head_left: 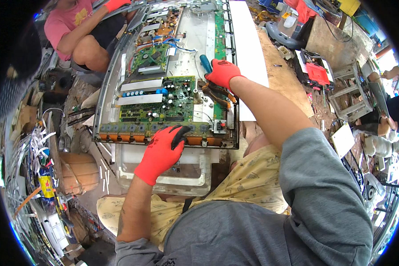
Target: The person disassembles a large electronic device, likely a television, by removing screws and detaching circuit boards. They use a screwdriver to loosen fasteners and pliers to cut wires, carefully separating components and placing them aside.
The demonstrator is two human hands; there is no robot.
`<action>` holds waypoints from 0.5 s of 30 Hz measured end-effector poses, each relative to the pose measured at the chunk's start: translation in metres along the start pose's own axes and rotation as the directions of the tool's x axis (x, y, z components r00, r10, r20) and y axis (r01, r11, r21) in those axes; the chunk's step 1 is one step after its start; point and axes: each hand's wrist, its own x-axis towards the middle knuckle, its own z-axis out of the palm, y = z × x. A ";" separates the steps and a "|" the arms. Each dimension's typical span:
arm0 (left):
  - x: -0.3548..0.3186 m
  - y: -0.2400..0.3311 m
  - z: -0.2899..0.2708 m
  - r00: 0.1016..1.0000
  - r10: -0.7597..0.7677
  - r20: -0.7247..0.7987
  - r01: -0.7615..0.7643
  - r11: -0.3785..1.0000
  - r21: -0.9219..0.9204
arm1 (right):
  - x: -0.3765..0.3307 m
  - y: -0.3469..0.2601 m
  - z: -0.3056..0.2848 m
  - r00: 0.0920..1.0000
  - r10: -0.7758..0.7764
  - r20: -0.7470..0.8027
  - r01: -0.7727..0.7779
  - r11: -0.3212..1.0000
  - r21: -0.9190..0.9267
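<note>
Cluttered workshop ground surrounds the opened grey flat-screen chassis [103,88], where the red-gloved left hand [160,153] is pressed open-fingered on its near edge. Fingers of the red-gloved right hand [222,73] are closed around a blue-handled tool [205,63] beside the green circuit board [160,99]; board removal seems underway, and steady bracing is called for next.

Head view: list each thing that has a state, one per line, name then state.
Chassis: lying flat, back cover off, boards exposed.
Green board: mounted in the chassis.
Left hand: red-gloved, resting on the chassis's near edge, holding nothing.
Right hand: red-gloved, shut on the tool.
Tool: blue-handled, upright, tip hidden behind the glove.
White panel: lying flat beside the chassis.
</note>
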 end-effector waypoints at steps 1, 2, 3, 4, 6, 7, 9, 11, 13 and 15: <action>0.000 -0.001 0.001 1.000 0.003 -0.009 -0.003 1.000 -0.026 | 0.002 0.001 0.003 1.000 -0.010 -0.021 0.011 0.998 0.054; 0.000 -0.001 0.001 1.000 -0.011 -0.008 0.010 0.999 -0.037 | 0.004 0.004 0.003 1.000 0.004 -0.013 -0.003 0.997 0.079; 0.001 0.002 -0.001 1.000 -0.024 -0.007 0.024 0.998 -0.050 | 0.006 0.007 0.002 1.000 0.017 -0.002 -0.017 0.995 0.100; 0.001 0.003 -0.002 0.999 -0.038 -0.006 0.038 0.997 -0.063 | 0.007 0.011 0.002 0.999 0.031 0.009 -0.032 0.992 0.122; -0.001 -0.003 -0.001 0.999 -0.027 -0.038 0.024 0.997 -0.068 | 0.009 0.017 0.001 0.998 0.055 -0.042 -0.044 0.970 0.241; -0.003 -0.005 -0.002 0.998 -0.023 -0.056 0.019 0.997 -0.069 | 0.009 0.020 0.000 0.996 0.067 -0.066 -0.045 0.953 0.300; -0.002 -0.008 -0.006 0.996 0.008 -0.089 -0.014 0.997 -0.074 | 0.010 0.029 -0.005 0.986 0.097 -0.134 -0.024 0.885 0.466; 0.004 -0.010 -0.009 0.992 0.001 -0.124 -0.009 0.998 -0.063 | 0.014 0.064 -0.018 0.993 0.056 -0.100 0.056 0.527 0.848; -0.003 -0.017 -0.026 0.987 -0.079 -0.142 0.058 0.987 -0.152 | 0.001 0.052 -0.035 0.996 0.062 -0.069 0.052 0.237 0.970; 0.003 -0.012 -0.038 0.980 -0.128 -0.153 0.069 0.938 -0.340 | -0.019 0.062 -0.066 0.995 -0.052 -0.082 0.087 0.113 0.990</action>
